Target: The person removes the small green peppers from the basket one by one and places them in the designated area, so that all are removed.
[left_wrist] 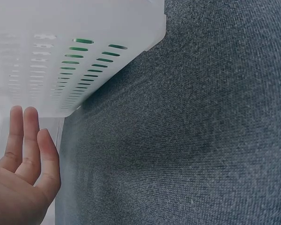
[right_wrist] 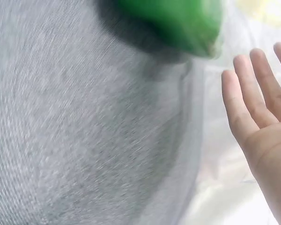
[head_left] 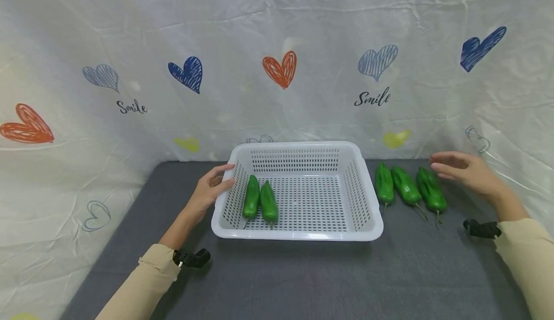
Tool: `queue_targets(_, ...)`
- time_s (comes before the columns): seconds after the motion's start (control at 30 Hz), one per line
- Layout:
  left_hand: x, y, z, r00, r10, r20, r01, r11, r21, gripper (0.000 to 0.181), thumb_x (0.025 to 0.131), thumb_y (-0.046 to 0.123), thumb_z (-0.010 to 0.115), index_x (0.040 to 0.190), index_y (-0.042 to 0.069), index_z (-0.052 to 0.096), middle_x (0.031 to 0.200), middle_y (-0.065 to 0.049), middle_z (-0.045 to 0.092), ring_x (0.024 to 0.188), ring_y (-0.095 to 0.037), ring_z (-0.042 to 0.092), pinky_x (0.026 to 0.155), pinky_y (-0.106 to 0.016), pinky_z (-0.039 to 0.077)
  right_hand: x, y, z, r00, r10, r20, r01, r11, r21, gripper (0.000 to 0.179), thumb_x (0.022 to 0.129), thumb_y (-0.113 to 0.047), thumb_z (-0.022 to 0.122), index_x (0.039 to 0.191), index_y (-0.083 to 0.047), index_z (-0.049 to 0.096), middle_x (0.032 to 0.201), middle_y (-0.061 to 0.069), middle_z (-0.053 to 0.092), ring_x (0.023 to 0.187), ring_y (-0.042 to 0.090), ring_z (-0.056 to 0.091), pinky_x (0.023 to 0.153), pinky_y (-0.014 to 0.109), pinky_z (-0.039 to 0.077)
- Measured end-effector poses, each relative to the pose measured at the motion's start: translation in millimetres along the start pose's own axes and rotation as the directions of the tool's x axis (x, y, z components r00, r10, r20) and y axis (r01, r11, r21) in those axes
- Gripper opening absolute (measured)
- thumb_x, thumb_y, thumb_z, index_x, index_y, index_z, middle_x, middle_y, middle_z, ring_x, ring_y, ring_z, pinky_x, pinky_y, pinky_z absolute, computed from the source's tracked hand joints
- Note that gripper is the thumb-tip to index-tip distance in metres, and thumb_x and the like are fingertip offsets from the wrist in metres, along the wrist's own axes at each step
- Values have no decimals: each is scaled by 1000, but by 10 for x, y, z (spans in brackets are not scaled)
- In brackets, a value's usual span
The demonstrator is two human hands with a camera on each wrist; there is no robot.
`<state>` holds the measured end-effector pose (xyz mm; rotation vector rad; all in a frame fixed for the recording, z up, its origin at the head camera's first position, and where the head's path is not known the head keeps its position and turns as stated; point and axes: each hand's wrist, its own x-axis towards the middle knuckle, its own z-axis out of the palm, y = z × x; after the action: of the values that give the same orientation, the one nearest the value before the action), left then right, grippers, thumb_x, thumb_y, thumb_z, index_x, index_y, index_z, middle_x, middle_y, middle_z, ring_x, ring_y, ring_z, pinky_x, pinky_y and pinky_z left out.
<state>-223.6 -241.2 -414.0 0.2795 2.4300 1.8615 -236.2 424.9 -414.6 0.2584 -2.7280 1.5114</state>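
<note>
Two green peppers, one [head_left: 251,197] left of the other [head_left: 269,202], lie in the left part of a white plastic basket [head_left: 298,235]. My left hand [head_left: 207,190] is at the basket's left rim, thumb and index fingertips on it. In the left wrist view, its other fingers [left_wrist: 31,136] extend beside the slotted outer wall. To the right of the basket, three more green peppers lie in a row: one near it [head_left: 384,184], a middle one [head_left: 407,185] and a right one [head_left: 431,189]. My right hand [head_left: 469,171], empty and with fingers extended, is just beyond the right pepper's upper end.
A dark grey cloth [head_left: 303,281] covers the table. Behind it hangs a pale sheet [head_left: 242,31] with printed hearts and lettering, close to the basket's back rim. Each wrist wears a black band with a small device.
</note>
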Motion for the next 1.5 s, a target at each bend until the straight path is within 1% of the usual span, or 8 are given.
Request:
queue_targets(0.17, 6, -2, 3, 1000, 0, -1, 0, 1000, 2, 52, 101, 25, 67, 149, 15, 49, 133, -24, 56, 103, -34, 65, 73, -42, 59, -34, -116, -6, 999, -27, -42, 28, 999, 23, 40, 102, -10, 64, 137, 7, 55, 115, -18, 67, 100, 1, 66, 81, 19, 52)
queue_targets(0.33, 9, -8, 3, 1000, 1, 1, -1, 1000, -8, 52, 101, 23, 67, 149, 15, 49, 132, -24, 56, 103, -34, 65, 73, -42, 59, -46, -276, 17, 992, -92, -81, 101, 989, 113, 34, 99, 0, 66, 131, 8, 59, 114, -8, 71, 99, 6, 67, 82, 19, 52)
queue_targets(0.43, 11, -15, 2, 1000, -3, 1, 3, 1000, -12, 52, 101, 23, 67, 149, 14, 49, 132, -24, 56, 103, -33, 66, 73, -42, 59, -49, -389, 53, 985, -154, -82, 169, 959, 230, 31, 97, 8, 64, 127, 13, 59, 114, -1, 72, 99, 10, 69, 83, 24, 54)
queue_targets(0.53, 5, -14, 1, 1000, -14, 0, 14, 1000, -18, 52, 101, 23, 67, 150, 15, 49, 132, -24, 57, 103, -32, 66, 73, -42, 59, -51, -527, 117, 975, -210, -79, 224, 908, 353, 29, 96, 13, 62, 124, 17, 58, 113, 6, 72, 99, 14, 70, 82, 28, 54)
queue_targets(0.67, 0, -4, -1, 1000, -23, -1, 23, 999, -23, 52, 102, 24, 67, 150, 17, 49, 131, -23, 57, 103, -32, 66, 73, -42, 58, -64, -720, 218, 967, -243, -76, 252, 879, 404, 27, 96, 14, 61, 122, 19, 58, 110, 10, 72, 97, 17, 71, 81, 29, 55)
queue_targets(0.93, 2, -4, 1, 1000, -17, -1, 17, 1000, -12, 52, 102, 25, 67, 150, 16, 49, 132, -23, 57, 102, -32, 66, 73, -42, 58, -55, -1018, 427, 964, -257, -66, 263, 886, 382, 24, 96, 13, 62, 119, 18, 60, 109, 12, 71, 93, 21, 72, 79, 32, 56)
queue_targets(1.17, -2, -15, -4, 1000, -15, -4, 15, 1000, -6, 53, 101, 25, 67, 150, 16, 49, 133, -23, 57, 102, -32, 66, 73, -41, 58, -33, -1242, 607, 968, -251, -23, 247, 926, 285, 25, 98, 5, 64, 121, 14, 60, 112, 14, 69, 94, 21, 72, 80, 34, 57)
queue_targets(1.5, 2, -16, -2, 1000, -22, -4, 22, 1000, -7, 53, 101, 25, 67, 150, 16, 49, 130, -24, 58, 100, -31, 67, 73, -42, 58, 200, -1590, 701, 966, -257, 10, 248, 943, 223, 31, 100, -8, 66, 125, 9, 60, 115, 18, 66, 98, 23, 71, 82, 34, 56)
